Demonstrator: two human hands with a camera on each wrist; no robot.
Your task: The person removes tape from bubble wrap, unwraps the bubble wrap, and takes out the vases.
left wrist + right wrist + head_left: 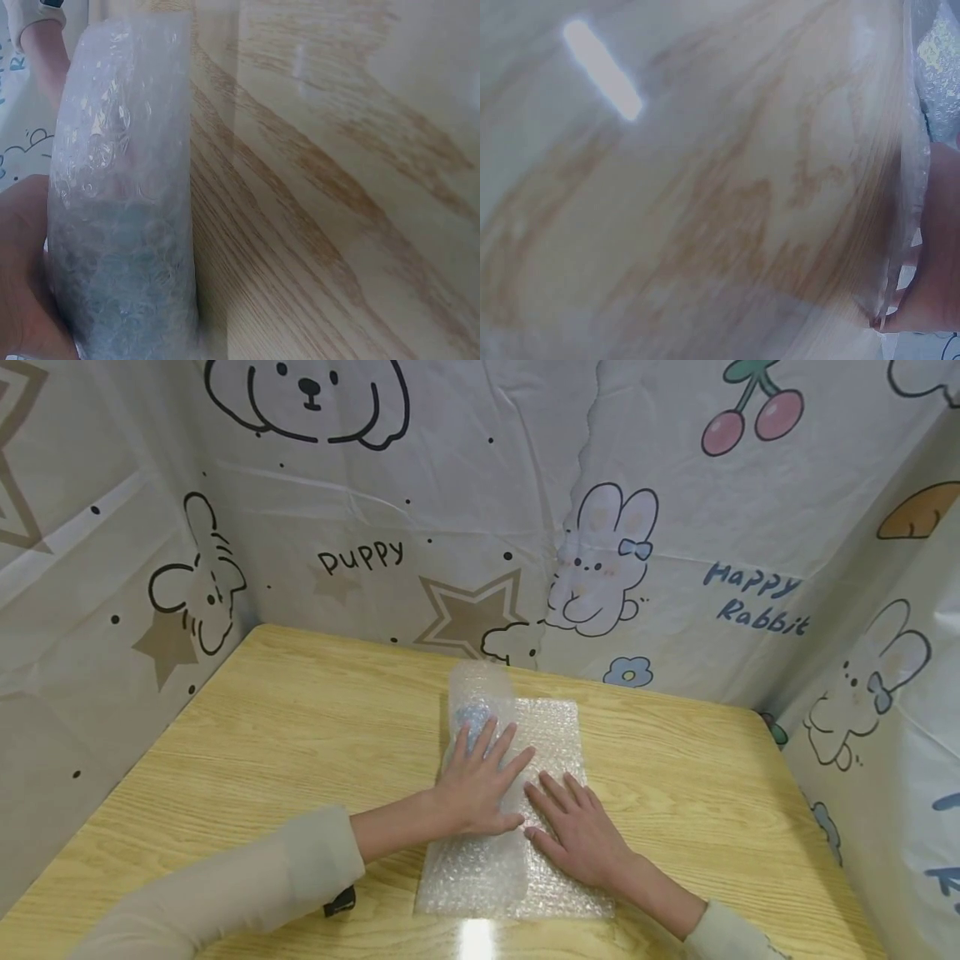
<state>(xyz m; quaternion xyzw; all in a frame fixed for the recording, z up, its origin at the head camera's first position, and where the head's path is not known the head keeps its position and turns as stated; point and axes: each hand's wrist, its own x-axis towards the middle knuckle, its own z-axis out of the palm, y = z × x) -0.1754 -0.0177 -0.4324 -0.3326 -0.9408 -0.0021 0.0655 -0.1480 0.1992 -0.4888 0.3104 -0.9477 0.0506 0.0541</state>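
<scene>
A sheet of bubble wrap (pixel 555 727) lies on the table, its left part folded over in a taller layer. Under that layer a bluish thing (pixel 472 717) shows through; its kind is blurred by the bubbles. Across the folded layer my left hand (pixel 476 785) lies with fingers spread, pressing on it. The right hand (pixel 581 835) rests flat on the single layer to the right, fingers straight. In the left wrist view the wrap (pixel 120 150) bulges over a greenish-blue form. The right wrist view catches part of the right hand (pixel 939 240) at the wrap's edge.
The wood-grain table (pixel 300 735) extends around the wrap. Near the left sleeve lies a small black object (pixel 340 902), partly covered by the arm. Printed cloth (pixel 450 510) hangs at the back and both sides.
</scene>
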